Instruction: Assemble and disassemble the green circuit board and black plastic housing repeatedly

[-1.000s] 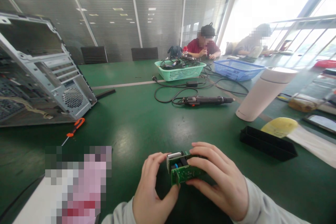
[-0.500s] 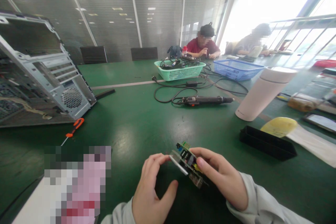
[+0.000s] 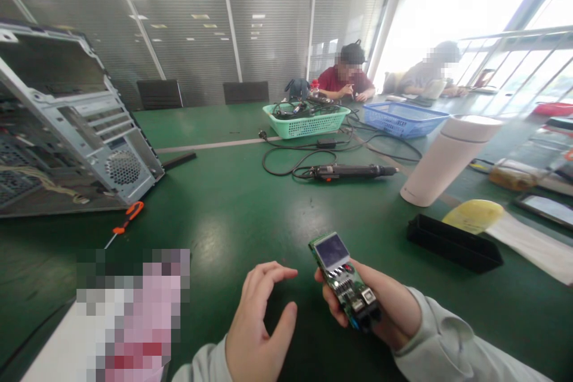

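A green circuit board (image 3: 342,283) with a small grey screen at its upper end rests in my right hand (image 3: 389,304). The fingers wrap around its left edge from below, and its screen side faces up toward me. Connectors and other parts crowd the lower end of the board. To the left of it, my left hand (image 3: 264,316) hovers over the table with fingers apart and nothing in them. A gap separates its fingertips from the board.
An open computer case (image 3: 129,131) stands at left, near an orange-handled screwdriver (image 3: 128,219). Ahead lie a corded electric screwdriver (image 3: 353,172), a green basket (image 3: 308,125) of cables and a blue basket (image 3: 398,122). A pink tumbler (image 3: 443,161) and black tray (image 3: 454,245) stand right. Two people sit beyond.
My right hand has turned the circuit board so its screen side now faces me, and its grip has shifted underneath. My left hand no longer touches the board's edge.
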The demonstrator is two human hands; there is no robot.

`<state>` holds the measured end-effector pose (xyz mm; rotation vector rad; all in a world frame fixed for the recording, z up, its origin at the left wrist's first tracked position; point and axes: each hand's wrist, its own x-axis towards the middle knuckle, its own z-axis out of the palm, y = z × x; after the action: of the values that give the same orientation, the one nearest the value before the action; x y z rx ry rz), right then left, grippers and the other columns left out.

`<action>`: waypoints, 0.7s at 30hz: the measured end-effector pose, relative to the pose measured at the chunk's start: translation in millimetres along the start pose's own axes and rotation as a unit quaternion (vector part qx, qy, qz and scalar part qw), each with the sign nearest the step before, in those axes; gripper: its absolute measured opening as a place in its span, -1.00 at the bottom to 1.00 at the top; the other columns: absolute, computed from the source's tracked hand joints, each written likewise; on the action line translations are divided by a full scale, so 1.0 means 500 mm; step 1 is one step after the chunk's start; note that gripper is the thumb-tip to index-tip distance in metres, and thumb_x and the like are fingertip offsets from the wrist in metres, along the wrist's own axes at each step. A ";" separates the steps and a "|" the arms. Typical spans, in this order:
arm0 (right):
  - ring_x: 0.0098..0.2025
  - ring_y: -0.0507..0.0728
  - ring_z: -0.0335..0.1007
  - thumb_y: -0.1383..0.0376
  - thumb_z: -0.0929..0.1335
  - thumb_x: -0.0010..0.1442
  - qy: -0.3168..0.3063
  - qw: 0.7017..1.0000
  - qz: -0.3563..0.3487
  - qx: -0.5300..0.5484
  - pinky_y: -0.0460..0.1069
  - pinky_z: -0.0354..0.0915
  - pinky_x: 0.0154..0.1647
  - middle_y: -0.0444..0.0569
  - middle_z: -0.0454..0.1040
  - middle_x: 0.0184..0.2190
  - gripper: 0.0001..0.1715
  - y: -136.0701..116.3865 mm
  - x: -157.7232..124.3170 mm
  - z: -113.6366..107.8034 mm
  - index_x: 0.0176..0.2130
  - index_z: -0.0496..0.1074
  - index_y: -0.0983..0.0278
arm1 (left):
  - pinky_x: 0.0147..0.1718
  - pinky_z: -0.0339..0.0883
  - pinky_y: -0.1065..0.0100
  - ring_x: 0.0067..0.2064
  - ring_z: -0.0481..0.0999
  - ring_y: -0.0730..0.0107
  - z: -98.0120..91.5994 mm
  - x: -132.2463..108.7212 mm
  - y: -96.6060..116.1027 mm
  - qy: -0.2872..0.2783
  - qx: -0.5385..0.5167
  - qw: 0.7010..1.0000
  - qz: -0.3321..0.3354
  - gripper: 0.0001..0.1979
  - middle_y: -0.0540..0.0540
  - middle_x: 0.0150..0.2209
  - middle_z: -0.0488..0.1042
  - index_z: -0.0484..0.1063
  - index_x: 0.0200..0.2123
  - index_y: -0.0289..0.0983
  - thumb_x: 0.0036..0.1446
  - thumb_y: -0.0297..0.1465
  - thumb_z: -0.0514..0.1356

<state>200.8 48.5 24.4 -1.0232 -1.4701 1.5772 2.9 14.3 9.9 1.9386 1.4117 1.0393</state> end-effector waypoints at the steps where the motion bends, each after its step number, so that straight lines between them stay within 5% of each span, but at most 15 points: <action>1: -0.64 0.05 0.39 -0.19 -0.06 0.28 0.010 1.000 -0.006 -0.004 -0.07 0.29 -0.65 -0.02 0.43 -0.59 -0.17 0.008 0.001 -0.002 -0.32 0.42 0.31 | 0.11 0.31 -0.02 0.14 0.41 0.07 0.000 0.000 0.001 0.000 0.000 1.000 0.000 -0.70 -0.16 0.01 0.46 0.42 -0.04 -0.12 0.17 -0.49 0.11; 4: -0.51 0.10 0.49 -0.19 0.03 0.28 0.076 0.997 0.007 0.000 -0.03 0.38 -0.54 0.01 0.52 -0.48 -0.27 0.023 -0.002 -0.027 -0.22 0.43 0.28 | 0.10 0.32 0.01 0.13 0.42 0.09 0.001 0.000 0.003 0.004 -0.001 1.000 0.004 -0.70 -0.14 0.00 0.46 0.42 -0.06 -0.11 0.16 -0.50 0.10; 7: -0.33 0.14 0.52 -0.11 0.19 0.26 0.204 0.954 -0.103 -0.193 0.00 0.43 -0.37 0.00 0.56 -0.29 -0.47 0.011 -0.021 -0.085 -0.09 0.41 0.22 | 0.08 0.34 0.03 0.11 0.44 0.10 0.002 -0.001 0.004 0.016 -0.002 1.000 0.013 -0.70 -0.12 -0.02 0.48 0.43 -0.08 -0.10 0.15 -0.50 0.11; 11: -0.11 0.26 0.44 -0.02 0.23 0.25 0.336 0.752 -0.221 -0.523 0.12 0.36 -0.09 0.09 0.47 -0.15 -0.53 -0.036 -0.065 -0.190 -0.01 0.36 0.20 | 0.06 0.36 0.06 0.10 0.45 0.11 0.002 0.000 0.003 0.017 -0.003 1.000 0.022 -0.71 -0.11 -0.02 0.48 0.43 -0.08 -0.09 0.16 -0.49 0.12; 14: -0.02 0.37 0.34 -0.03 0.15 0.27 0.408 0.625 -0.174 -0.643 0.22 0.25 0.04 0.19 0.41 -0.09 -0.45 -0.058 -0.099 -0.259 0.06 0.30 0.24 | 0.06 0.37 0.06 0.09 0.45 0.11 0.001 0.001 0.004 0.016 -0.003 1.000 0.024 -0.71 -0.12 -0.02 0.49 0.43 -0.07 -0.10 0.16 -0.49 0.11; 17: -0.01 0.40 0.32 -0.05 0.07 0.27 0.429 0.594 -0.084 -0.675 0.24 0.25 0.03 0.24 0.38 -0.04 -0.40 -0.055 -0.126 -0.319 0.09 0.26 0.25 | 0.05 0.38 0.05 0.08 0.47 0.09 0.000 0.001 0.004 0.019 -0.005 0.999 0.026 -0.72 -0.13 -0.04 0.50 0.44 -0.08 -0.11 0.16 -0.49 0.12; 21: -0.03 0.38 0.35 -0.07 0.12 0.21 0.399 0.632 -0.023 -0.664 0.23 0.28 0.00 0.22 0.42 -0.09 -0.40 -0.034 -0.144 -0.389 0.04 0.30 0.21 | 0.03 0.40 0.05 0.06 0.48 0.08 0.002 0.002 0.004 0.027 -0.008 0.999 0.022 -0.73 -0.13 -0.05 0.50 0.46 -0.10 -0.11 0.15 -0.48 0.13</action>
<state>407.8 63.9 41.1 -2.0253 -1.7571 -0.4425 4.9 14.6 11.4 1.9523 1.3917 1.1262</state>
